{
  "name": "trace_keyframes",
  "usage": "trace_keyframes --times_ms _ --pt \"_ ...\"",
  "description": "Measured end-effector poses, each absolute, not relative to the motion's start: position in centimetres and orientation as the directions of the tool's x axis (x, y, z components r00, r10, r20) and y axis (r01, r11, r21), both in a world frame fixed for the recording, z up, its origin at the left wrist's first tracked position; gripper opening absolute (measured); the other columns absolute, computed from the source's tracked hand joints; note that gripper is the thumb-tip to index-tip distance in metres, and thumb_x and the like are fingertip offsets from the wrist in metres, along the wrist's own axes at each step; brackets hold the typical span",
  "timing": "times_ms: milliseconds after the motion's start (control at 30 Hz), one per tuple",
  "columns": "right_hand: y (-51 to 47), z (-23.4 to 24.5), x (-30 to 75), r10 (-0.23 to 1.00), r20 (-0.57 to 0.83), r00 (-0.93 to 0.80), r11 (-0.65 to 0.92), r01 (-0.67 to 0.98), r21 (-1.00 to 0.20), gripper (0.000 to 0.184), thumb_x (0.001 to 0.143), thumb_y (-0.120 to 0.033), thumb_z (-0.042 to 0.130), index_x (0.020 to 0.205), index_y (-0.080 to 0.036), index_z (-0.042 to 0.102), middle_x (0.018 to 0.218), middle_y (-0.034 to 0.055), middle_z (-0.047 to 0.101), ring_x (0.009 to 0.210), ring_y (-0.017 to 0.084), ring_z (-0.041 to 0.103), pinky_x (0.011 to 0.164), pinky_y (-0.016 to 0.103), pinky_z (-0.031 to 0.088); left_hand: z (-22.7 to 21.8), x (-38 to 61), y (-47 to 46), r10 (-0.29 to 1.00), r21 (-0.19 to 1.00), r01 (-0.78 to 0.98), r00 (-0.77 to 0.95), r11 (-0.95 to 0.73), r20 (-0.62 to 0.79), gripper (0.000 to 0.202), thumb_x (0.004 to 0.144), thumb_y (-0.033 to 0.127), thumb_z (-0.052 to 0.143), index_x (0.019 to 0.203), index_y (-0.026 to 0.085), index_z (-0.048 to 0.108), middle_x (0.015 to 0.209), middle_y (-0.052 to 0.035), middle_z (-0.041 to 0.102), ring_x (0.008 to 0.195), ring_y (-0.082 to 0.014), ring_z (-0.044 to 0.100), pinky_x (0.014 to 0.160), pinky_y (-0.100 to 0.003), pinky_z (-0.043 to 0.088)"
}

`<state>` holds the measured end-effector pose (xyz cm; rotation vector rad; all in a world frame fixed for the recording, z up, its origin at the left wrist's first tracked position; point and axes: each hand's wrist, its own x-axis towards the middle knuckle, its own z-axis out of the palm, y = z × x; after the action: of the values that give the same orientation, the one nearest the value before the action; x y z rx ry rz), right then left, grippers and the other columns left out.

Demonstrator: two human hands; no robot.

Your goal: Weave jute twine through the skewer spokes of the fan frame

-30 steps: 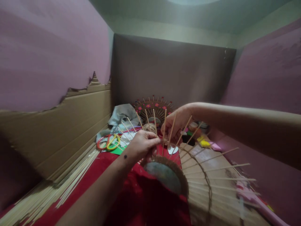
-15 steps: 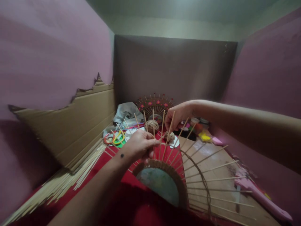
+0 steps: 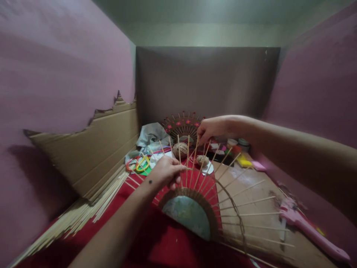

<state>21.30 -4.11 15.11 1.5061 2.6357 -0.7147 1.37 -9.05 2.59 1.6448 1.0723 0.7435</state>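
Note:
A half-round frame of thin wooden sticks [image 3: 231, 193] fans out around a woven half-ring [image 3: 187, 192], which has a pale blue-green painted panel [image 3: 186, 216] in its middle. Brown twine [image 3: 232, 199] runs in an arc across the sticks on the right side. My left hand [image 3: 169, 173] pinches the twine where it meets a stick near the centre. Higher up, close to the stick tips, my right hand [image 3: 205, 130] has its fingers pinched together on a thin strand of twine. A small twine ball [image 3: 202, 160] lies just behind the sticks.
Behind sit a larger twine ball [image 3: 180, 149] and a finished fan piece with pink flowers [image 3: 184, 123]. A cardboard sheet [image 3: 111, 145] leans at left above loose sticks [image 3: 83, 214]. A pink-handled tool [image 3: 315, 230] lies at right, and a yellow packet [image 3: 244, 161] farther back.
My right hand has risen from beside the small twine ball to the stick tips. My left hand keeps its pinch. The view has shifted slightly.

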Motion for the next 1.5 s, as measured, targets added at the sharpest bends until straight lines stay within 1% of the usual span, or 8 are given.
trace_keyframes --times_ms 200,533,833,1000,1233,1300,1400,1500 --pt "-2.9 15.9 20.9 0.833 -0.11 -0.542 0.501 0.825 -0.262 0.009 0.069 -0.02 0.058 0.06 -0.018 0.057 0.043 -0.0033 0.049 0.041 0.008 0.042 0.043 0.024 0.033 2.5 1.4 -8.9 0.916 0.949 0.301 0.4 -0.098 -0.032 0.023 0.071 0.027 0.056 0.053 0.014 0.052 0.038 0.0004 0.054 0.026 -0.0108 0.046 0.026 -0.02 0.032" --pt "-5.1 17.4 20.2 0.814 0.023 -0.58 0.562 0.777 -0.285 0.004 0.067 -0.023 0.06 0.065 -0.02 0.06 0.052 -0.0024 0.054 0.048 0.01 0.048 0.047 0.025 0.036 2.3 1.3 -8.3 0.916 0.94 0.318 0.401 -0.127 -0.012 0.021 0.071 0.028 0.055 0.055 0.014 0.052 0.04 0.0006 0.055 0.027 -0.0111 0.048 0.027 -0.02 0.032" --pt "-10.1 14.1 21.9 0.712 0.142 -0.688 0.698 0.714 -0.043 0.011 0.069 -0.021 0.057 0.066 -0.019 0.067 0.062 -0.0005 0.06 0.055 0.01 0.049 0.053 0.026 0.034 2.0 1.3 -8.3 0.926 0.938 0.332 0.375 -0.101 -0.033 0.026 0.073 0.031 0.054 0.053 0.014 0.05 0.039 -0.0005 0.054 0.028 -0.0104 0.048 0.029 -0.02 0.033" --pt "-12.4 11.7 22.8 0.624 0.121 -0.772 0.781 0.622 -0.063 0.018 0.071 -0.013 0.053 0.061 -0.019 0.067 0.062 -0.0003 0.057 0.056 0.009 0.048 0.054 0.025 0.033 1.7 0.9 -8.2 0.913 0.941 0.318 0.408 -0.114 -0.027 0.026 0.073 0.034 0.055 0.057 0.014 0.051 0.042 -0.0002 0.056 0.03 -0.0108 0.05 0.03 -0.02 0.035" --pt "-12.6 10.9 23.6 0.58 0.104 -0.808 0.813 0.563 -0.149 0.016 0.072 -0.013 0.054 0.062 -0.017 0.066 0.061 -0.0009 0.054 0.056 0.009 0.047 0.053 0.023 0.034 2.4 1.0 -9.0 0.902 0.929 0.352 0.429 -0.115 -0.051 0.02 0.075 0.031 0.054 0.068 0.013 0.055 0.045 0.0003 0.056 0.032 -0.0108 0.05 0.031 -0.02 0.034" --pt "-12.9 10.9 23.6 0.58 0.099 -0.808 0.81 0.56 -0.176 0.014 0.072 -0.014 0.055 0.065 -0.018 0.067 0.063 -0.0007 0.055 0.057 0.009 0.048 0.053 0.023 0.035 2.5 1.2 -9.4 0.938 0.919 0.364 0.347 -0.149 0.014 0.018 0.075 0.029 0.053 0.082 0.013 0.056 0.046 0.0019 0.054 0.032 -0.0106 0.048 0.032 -0.021 0.034" --pt "-13.3 10.9 23.7 0.577 0.093 -0.811 0.808 0.551 -0.209 0.013 0.073 -0.015 0.056 0.067 -0.019 0.067 0.066 -0.0007 0.057 0.058 0.009 0.049 0.054 0.023 0.035 2.3 1.9 -10.0 0.923 0.829 0.407 0.181 -0.384 0.339 0.026 0.076 0.026 0.052 0.1 0.015 0.054 0.058 0.001 0.057 0.045 -0.0105 0.053 0.044 -0.022 0.041" --pt "-13.5 10.9 23.8 0.58 0.081 -0.811 0.801 0.549 -0.239 0.014 0.074 -0.016 0.055 0.068 -0.019 0.067 0.067 -0.0009 0.058 0.059 0.008 0.05 0.054 0.023 0.036 2.2 3.0 -10.4 0.782 0.663 0.419 0.268 -0.62 0.562 0.031 0.077 0.021 0.051 0.107 0.017 0.053 0.087 -0.0045 0.061 0.067 -0.0111 0.055 0.061 -0.023 0.044"
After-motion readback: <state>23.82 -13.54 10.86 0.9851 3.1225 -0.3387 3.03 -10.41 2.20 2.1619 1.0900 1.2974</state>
